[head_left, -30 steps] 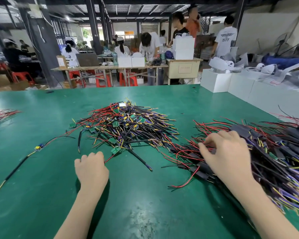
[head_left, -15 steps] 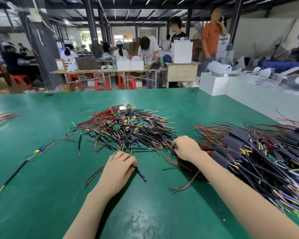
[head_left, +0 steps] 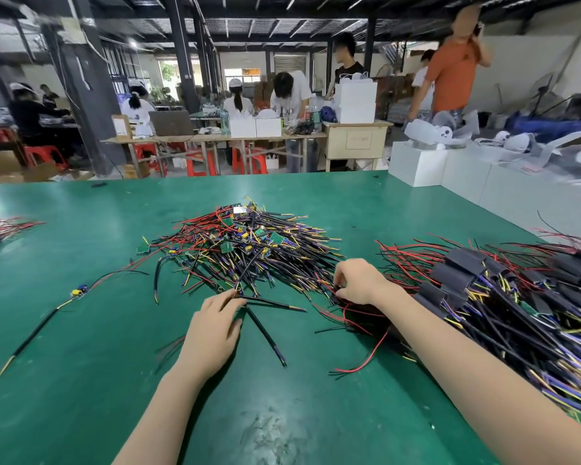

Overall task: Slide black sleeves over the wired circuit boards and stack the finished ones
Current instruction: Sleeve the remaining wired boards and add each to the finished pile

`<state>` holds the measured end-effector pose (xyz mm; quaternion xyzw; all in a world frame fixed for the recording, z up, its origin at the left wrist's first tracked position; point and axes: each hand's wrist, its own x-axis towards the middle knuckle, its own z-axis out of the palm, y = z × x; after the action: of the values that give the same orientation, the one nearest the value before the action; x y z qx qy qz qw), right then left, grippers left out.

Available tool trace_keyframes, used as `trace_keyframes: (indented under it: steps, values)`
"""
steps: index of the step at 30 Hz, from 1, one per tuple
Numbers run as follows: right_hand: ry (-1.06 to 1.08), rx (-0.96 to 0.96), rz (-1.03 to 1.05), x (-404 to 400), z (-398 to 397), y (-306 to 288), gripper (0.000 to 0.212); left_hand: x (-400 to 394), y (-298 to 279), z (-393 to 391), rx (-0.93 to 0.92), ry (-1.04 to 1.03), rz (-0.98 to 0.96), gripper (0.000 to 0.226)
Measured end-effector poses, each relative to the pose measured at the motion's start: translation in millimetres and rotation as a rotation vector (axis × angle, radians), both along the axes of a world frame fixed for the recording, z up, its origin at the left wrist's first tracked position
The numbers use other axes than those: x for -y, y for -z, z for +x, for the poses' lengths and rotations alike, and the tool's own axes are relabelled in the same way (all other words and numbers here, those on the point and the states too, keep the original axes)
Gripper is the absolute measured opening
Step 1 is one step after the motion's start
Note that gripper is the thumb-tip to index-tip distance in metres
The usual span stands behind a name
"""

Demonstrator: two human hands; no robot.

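Both hands have reached forward: left hand (head_left: 215, 325) pinches a wired board's (head_left: 239, 294) leads, right hand (head_left: 358, 281) pinches a black sleeve (head_left: 336, 294), ready for sleeving.

One head-worn wide-angle view, looking forward and down, close over the green surface (head_left: 81, 380), workshop stretching behind.

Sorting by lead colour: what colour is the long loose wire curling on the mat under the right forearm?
Red. The loose wire shows best in the head view, curling across the green mat.
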<state>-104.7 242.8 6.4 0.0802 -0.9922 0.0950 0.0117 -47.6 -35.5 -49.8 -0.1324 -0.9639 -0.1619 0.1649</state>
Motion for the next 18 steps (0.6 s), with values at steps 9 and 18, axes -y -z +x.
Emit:
trace_keyframes:
  steps: [9, 18]
  values:
    - [0.133, -0.216, -0.355, -4, 5, -2, 0.012, 0, 0, -2, -0.036, -0.092, 0.11, 0.034]
    - [-0.318, -0.383, -0.586, 14, 68, -2, 0.012, 4, -7, 4, -0.089, -0.197, 0.158, 0.01]
